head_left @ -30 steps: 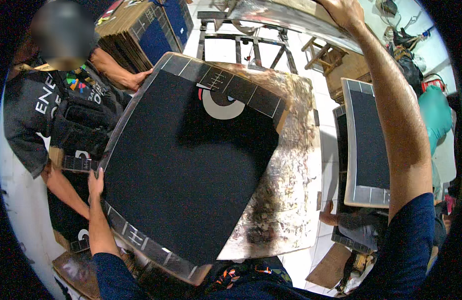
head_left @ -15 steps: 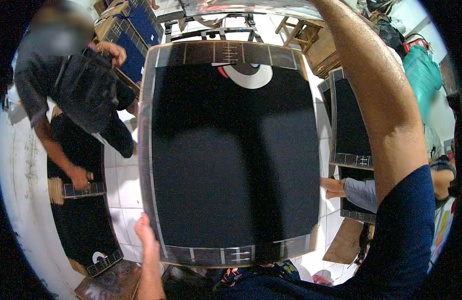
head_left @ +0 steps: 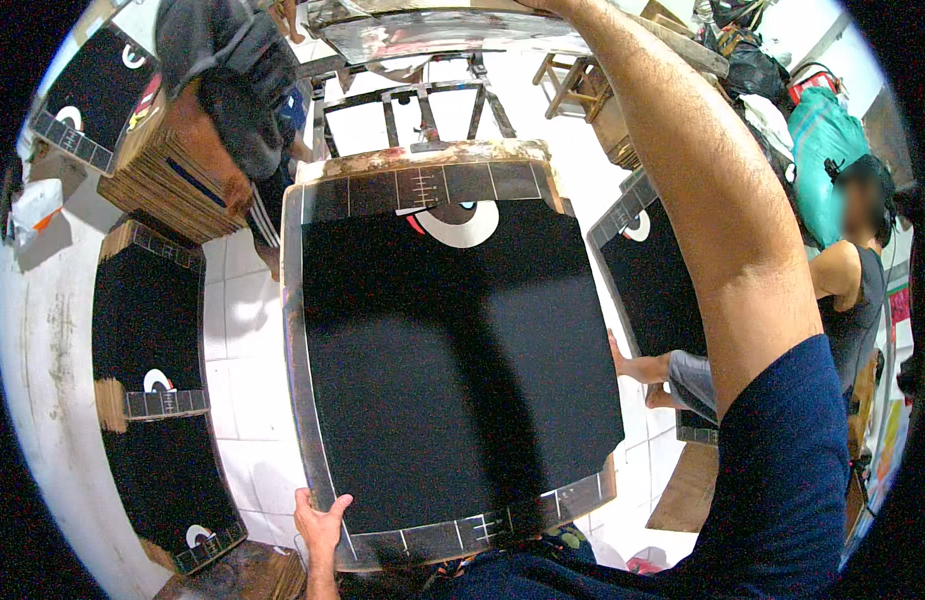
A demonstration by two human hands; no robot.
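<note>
In the head view a large board [head_left: 382,400] with dark ruled borders carries black fabric printed with a white, red and dark eye shape [head_left: 467,230] near its far edge. A paint-stained edge [head_left: 442,152] shows just behind it. My left hand [head_left: 320,512] grips the board's lower left edge, thumb on top. My right hand [head_left: 537,5] is raised high at the top edge of the picture, by a long grey smeared bar [head_left: 422,33]; its fingers are cut off, so I cannot tell what they hold. A long shadow lies across the fabric.
Black-covered boards [head_left: 147,330] line the left, beside cardboard stacks [head_left: 152,180]. A person in black [head_left: 232,100] is at back left. Another person [head_left: 852,280] sits at right by more boards [head_left: 652,280]. A metal frame [head_left: 402,95], wooden stool [head_left: 567,85] and bags [head_left: 822,150] stand behind.
The board has straightened and moved lower in the picture. The person in black let go of it and moved to the back left. My left hand moved down with the board's edge.
</note>
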